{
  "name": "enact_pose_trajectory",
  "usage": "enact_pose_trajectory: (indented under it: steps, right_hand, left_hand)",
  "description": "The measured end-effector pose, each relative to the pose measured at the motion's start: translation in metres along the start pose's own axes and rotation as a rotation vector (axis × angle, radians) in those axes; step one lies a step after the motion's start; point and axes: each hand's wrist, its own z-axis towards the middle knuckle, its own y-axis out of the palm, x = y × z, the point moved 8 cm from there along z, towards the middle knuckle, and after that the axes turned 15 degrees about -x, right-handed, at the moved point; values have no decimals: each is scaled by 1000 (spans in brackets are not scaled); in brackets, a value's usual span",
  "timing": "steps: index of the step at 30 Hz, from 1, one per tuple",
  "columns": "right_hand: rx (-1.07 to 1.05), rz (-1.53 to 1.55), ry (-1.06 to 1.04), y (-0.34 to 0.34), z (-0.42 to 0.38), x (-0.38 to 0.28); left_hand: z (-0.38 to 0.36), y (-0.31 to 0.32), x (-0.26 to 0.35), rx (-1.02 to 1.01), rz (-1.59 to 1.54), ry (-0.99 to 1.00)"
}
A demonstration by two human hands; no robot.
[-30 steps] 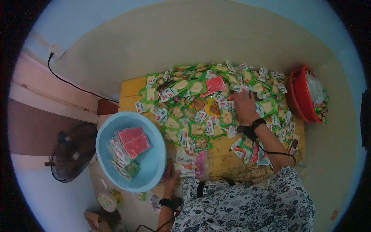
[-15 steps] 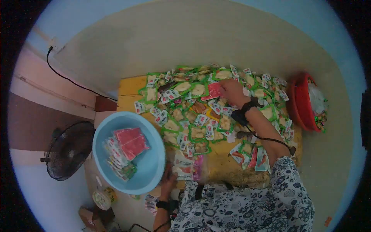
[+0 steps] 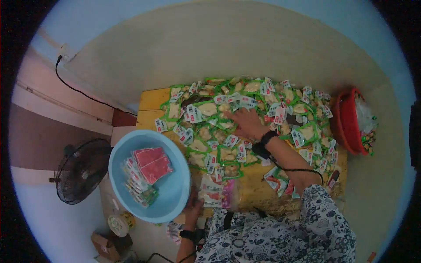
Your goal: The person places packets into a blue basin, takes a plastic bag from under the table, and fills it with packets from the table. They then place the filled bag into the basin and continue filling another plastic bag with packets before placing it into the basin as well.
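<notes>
Head cam looks straight down on a big heap of small green-edged plastic snack packets spread all over a yellow wooden table, and that pile is where the action is. The right hand lies flat on the middle of the heap with the fingers spread apart, pressing on the packets rather than pinching any one of them as far as I can see, though the fisheye makes it hard to be sure nothing is tucked under the palm. So I'd call this the picking step, hand on the pile, nothing lifted yet. The left hand is down at the near table edge, just beside the round light-blue plastic basin and touching a small stack of clear packets; can't tell if it's actually gripping them. The basin already has a few flat red packets and some mixed ones in it. Next move probably calls for closing the fingers on one packet without dragging its neighbours along. Off to the right sits a red plastic basket, and a black floor fan stands on the left.
</notes>
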Motion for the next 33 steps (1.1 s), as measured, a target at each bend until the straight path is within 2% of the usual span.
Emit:
enact_pose_trajectory:
  steps: [2,6,9,12,15,17,20,23,24,26,27,29,33]
  right_hand:
    - [-25,14,-36,11,-19,-6]
    - [55,-9,-140,20,-52,-13]
    - [-88,74,-285,22,-62,-9]
    - [-291,156,-251,-6,-60,-5]
    - [190,253,-101,-31,-22,31]
    - [-2,154,85,-42,19,54]
    - [229,-160,54,-49,41,66]
    - [-51,-71,258,-36,38,89]
    - [-64,-71,278,-30,36,99]
    - [-99,-74,324,-14,29,121]
    - [-99,27,355,-22,17,124]
    - [-73,-26,400,-20,0,137]
    - [22,-47,521,-11,-47,171]
  left_hand:
    - [-3,2,5,-4,14,1]
    - [-1,13,21,-51,-60,-70]
    - [-1,11,31,-14,100,-43]
    - [1,10,33,-32,209,2]
    - [0,8,21,-8,40,-63]
    - [3,8,20,-37,37,-6]
    - [0,5,5,-96,91,-24]
    - [0,12,25,-96,48,5]
    - [0,15,33,-82,11,31]
    - [3,-3,-29,-66,5,-142]
    - [4,-5,-35,-59,18,-162]
    - [10,-7,-38,-42,55,-137]
    - [-5,21,39,-34,-19,-164]
